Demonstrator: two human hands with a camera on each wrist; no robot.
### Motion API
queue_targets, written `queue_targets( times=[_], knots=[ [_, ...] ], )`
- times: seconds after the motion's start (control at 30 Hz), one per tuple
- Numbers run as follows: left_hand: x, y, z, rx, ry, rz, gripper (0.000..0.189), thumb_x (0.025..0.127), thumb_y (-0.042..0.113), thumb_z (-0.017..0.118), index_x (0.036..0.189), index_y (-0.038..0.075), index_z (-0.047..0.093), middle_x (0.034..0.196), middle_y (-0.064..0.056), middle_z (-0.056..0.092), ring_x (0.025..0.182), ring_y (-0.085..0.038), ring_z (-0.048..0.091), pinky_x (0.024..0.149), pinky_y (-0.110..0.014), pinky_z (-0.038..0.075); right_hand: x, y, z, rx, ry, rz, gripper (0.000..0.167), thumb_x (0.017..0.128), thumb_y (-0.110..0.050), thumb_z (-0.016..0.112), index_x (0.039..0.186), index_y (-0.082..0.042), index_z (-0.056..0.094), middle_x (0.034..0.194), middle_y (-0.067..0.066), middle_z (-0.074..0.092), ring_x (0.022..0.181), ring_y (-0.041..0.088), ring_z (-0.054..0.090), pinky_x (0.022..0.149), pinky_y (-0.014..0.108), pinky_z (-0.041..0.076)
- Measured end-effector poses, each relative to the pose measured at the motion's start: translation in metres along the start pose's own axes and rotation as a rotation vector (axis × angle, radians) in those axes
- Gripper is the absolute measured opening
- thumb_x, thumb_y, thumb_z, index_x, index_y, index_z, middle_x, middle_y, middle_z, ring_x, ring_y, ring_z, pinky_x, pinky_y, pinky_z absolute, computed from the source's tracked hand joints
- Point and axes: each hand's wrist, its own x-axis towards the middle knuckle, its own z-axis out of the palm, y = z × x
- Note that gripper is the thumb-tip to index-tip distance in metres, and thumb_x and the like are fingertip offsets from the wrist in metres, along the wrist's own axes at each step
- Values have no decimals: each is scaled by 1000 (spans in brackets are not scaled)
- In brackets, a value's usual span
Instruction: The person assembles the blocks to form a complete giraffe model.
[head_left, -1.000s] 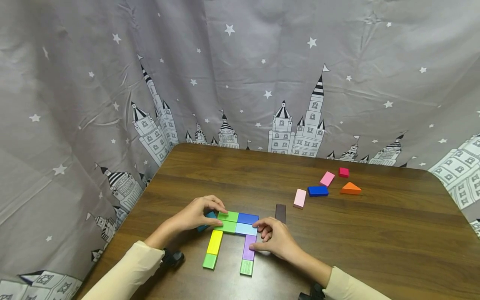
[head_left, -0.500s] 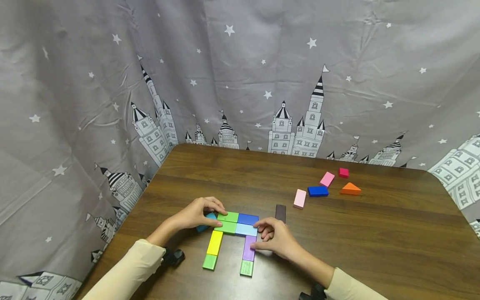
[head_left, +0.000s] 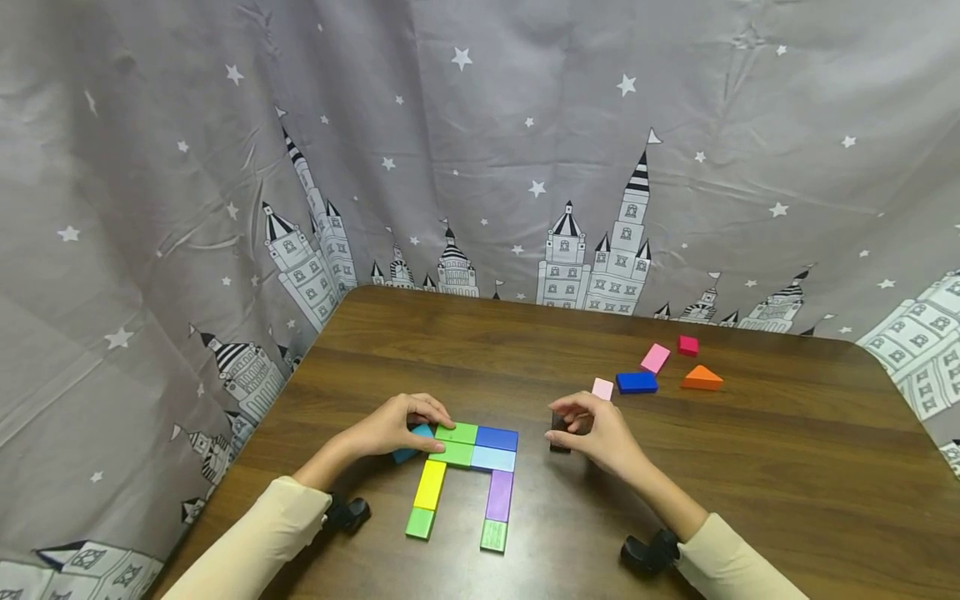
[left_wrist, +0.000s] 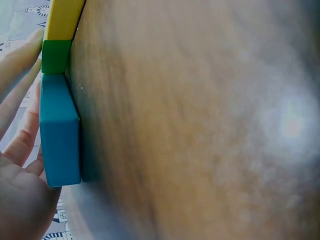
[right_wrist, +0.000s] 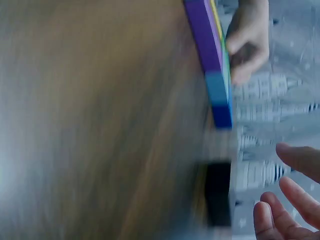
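My left hand (head_left: 390,429) rests its thumb and fingertips on the left ends of two green blocks (head_left: 459,454). Under that hand lies a teal block (left_wrist: 60,135), partly hidden in the head view. A blue block (head_left: 497,438) and a light blue block (head_left: 492,458) adjoin the green ones. Below them run two legs: a yellow block (head_left: 430,485) with a small green one, and a purple block (head_left: 500,496) with a striped green one. My right hand (head_left: 603,437) hovers over a dark brown block (right_wrist: 218,192), its thumb and fingers spread apart.
Just beyond the right hand lies a pale pink block (head_left: 602,389). Farther back are a dark blue block (head_left: 636,382), a pink block (head_left: 655,358), a small red block (head_left: 687,345) and an orange triangle (head_left: 702,378). A grey curtain (head_left: 480,167) hangs behind the table.
My right hand has left the purple and light blue blocks and moved right and away from me, over the dark brown block. The left hand has stayed in place.
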Motion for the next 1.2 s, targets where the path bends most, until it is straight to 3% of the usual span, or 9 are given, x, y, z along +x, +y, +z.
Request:
queue_targets(
  times=[0.13,0.3,0.63,1.2],
  knots=[
    [0,0,-1,2,-2,-6,30,84,16,82,112,7,76,113,-5,66,108,-25,60,96,-40,52,3,11,-12,-85,23,17,40,73,-5,89,108,3,72,95,14,68,82,28,64,72,31,57],
    [0,1,-1,8,-5,-4,30,84,15,82,112,7,76,113,-5,67,108,-24,60,96,-38,52,1,17,-17,-113,0,66,48,71,-10,92,113,3,71,100,15,68,85,28,65,75,33,58],
    [1,1,-1,16,-6,6,30,84,16,82,112,7,76,113,-5,68,108,-25,60,95,-38,53,-2,19,-15,-89,-23,92,58,67,-9,94,117,6,68,109,20,67,88,30,66,79,37,59],
    [1,0,0,-10,2,9,30,83,14,83,111,6,76,112,-6,68,108,-25,60,95,-37,52,-2,24,-13,-105,-63,73,58,65,-6,94,115,11,68,105,17,65,85,25,65,76,34,60]
  ],
)
